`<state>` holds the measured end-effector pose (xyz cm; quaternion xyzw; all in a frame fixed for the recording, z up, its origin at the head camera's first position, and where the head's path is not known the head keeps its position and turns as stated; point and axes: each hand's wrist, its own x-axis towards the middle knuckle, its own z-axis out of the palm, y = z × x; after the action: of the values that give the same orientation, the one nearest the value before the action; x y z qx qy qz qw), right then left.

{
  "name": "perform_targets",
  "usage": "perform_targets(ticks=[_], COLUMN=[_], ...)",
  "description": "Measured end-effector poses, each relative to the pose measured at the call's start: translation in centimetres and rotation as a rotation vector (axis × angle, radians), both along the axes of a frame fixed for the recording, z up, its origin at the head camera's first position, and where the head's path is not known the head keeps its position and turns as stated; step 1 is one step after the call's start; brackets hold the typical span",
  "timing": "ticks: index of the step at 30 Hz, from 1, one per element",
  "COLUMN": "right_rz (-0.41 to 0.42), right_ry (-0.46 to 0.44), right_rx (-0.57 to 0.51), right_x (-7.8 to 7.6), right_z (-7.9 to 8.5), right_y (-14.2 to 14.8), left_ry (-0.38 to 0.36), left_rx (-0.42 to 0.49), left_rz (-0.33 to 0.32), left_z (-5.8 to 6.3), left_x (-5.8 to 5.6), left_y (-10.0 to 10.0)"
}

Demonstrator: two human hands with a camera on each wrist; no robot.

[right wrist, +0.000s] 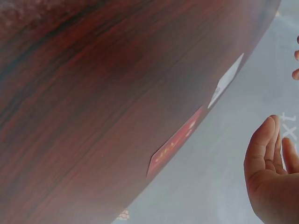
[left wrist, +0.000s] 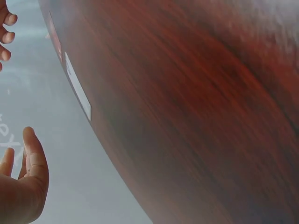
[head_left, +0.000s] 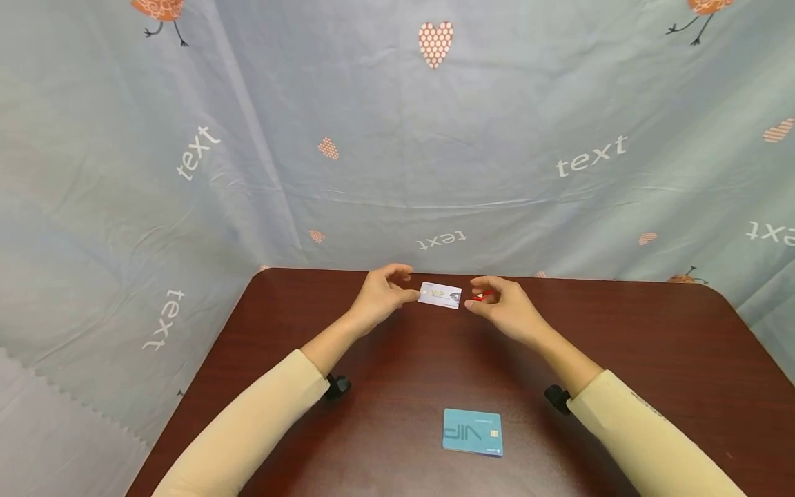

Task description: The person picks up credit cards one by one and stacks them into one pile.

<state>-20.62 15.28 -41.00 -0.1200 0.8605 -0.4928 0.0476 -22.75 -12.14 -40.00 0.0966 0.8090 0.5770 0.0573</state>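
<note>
A white card with "VIP" lettering (head_left: 440, 295) lies on the table near its far edge, between the two hands. Beside it is a red card (right wrist: 175, 142), mostly covered by the right hand in the head view. My left hand (head_left: 384, 295) is over the table at the white card's left, fingers loosely bent with nothing in them. The right hand (head_left: 506, 307) hovers over the red card, thumb and fingers apart and holding nothing. Both wrist views show the hands raised clear of the cards. Nearer the front lies a blue VIP card (head_left: 472, 432), possibly stacked.
The dark red-brown wooden table (head_left: 385, 400) has rounded far corners. A grey-blue patterned curtain (head_left: 373, 138) hangs directly behind it and along the left side. Black straps with small devices (head_left: 338, 387) sit at both wrists.
</note>
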Motion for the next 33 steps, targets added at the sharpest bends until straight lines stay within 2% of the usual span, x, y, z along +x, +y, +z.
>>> perform_targets(ticks=[6, 17, 24, 33], right_rz=[-0.012, -0.005, -0.004, -0.019], right_ry=[0.004, -0.067, -0.081, -0.165], right_rx=[-0.014, -0.032, -0.027, 0.011], right_x=[-1.1, -2.6, -3.6, -5.0], right_z=[-0.6, -1.7, -2.6, -3.4], right_y=[-0.1, -0.4, -0.7, -1.3], left_ry=[-0.03, -0.127, -0.152, -0.203], left_rx=[-0.013, 0.006, -0.09, -0.152], left_rz=[0.028, 0.006, 0.01, -0.002], left_z=[-0.7, -1.1, -1.5, -2.3], left_x=[-1.2, -2.5, -3.6, -4.9], left_y=[-0.5, -0.3, 0.6, 1.5])
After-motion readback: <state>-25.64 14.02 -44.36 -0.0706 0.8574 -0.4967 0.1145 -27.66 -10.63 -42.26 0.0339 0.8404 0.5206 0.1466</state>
